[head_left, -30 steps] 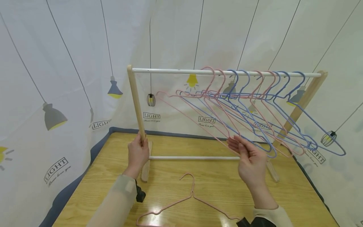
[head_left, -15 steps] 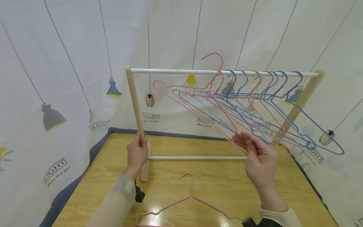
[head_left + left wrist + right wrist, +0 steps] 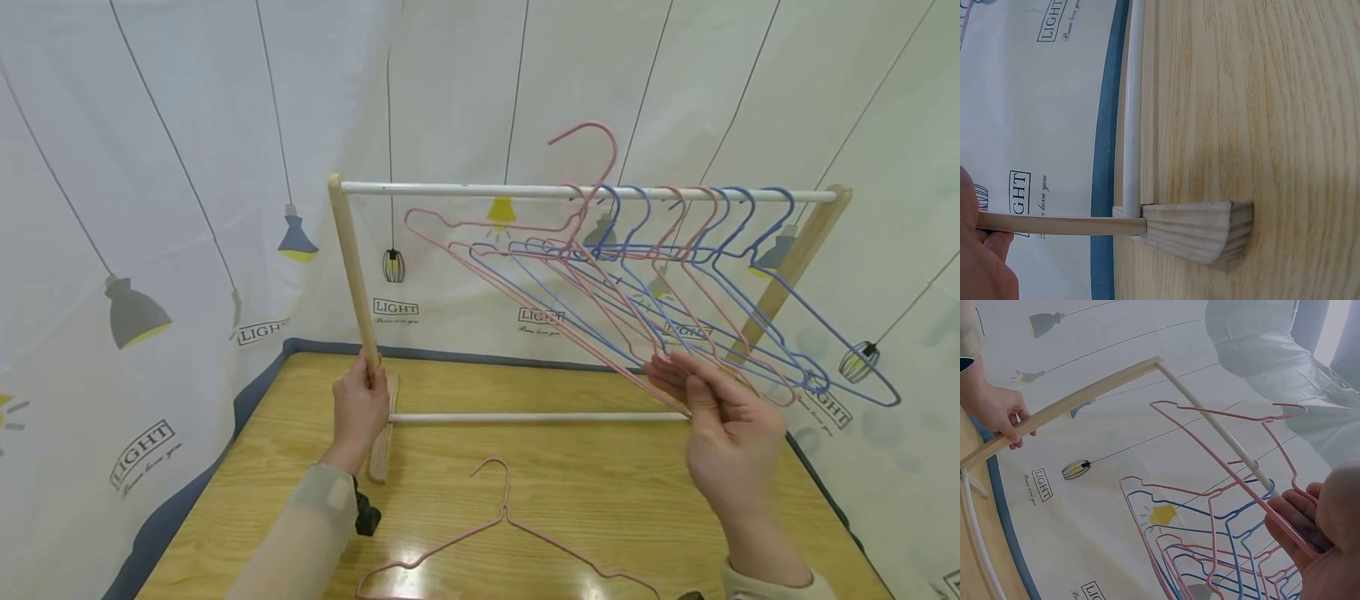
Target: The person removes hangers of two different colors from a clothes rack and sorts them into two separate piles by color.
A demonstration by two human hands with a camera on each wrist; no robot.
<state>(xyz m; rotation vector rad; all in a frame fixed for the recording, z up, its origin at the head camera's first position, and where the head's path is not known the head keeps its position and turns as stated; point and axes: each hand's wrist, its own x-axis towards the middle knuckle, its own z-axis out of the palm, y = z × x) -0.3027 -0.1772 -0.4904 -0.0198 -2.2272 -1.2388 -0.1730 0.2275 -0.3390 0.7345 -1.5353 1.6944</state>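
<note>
Looking with the head view's middle as our clock centre, we see that the pink hanger (image 3: pixel 577 221), whose hook curved over the white rail (image 3: pixel 465 191) a second ago, now stands lifted with its hook above the rail at one o'clock. Our judgement is that the unhooking is done and only the hand bears it. Our right hand (image 3: pixel 731 433), at four o'clock and shifted rightward, pinches its lower corner; our left hand (image 3: pixel 362 408), at eight, is wrapped round the wooden post (image 3: pixel 353 275) as before. The remaining pink and blue hangers (image 3: pixel 675 225) hang toward two o'clock. Below us, at six, a second pink hanger (image 3: pixel 506 512) lies flat on the wood-grain table (image 3: pixel 600 492). Around it all runs pale cloth printed with lamps (image 3: pixel 138 312), edged by a blue strip (image 3: pixel 1105 144), and the right wrist view catches a bright light (image 3: pixel 1335 331) at its two o'clock
</note>
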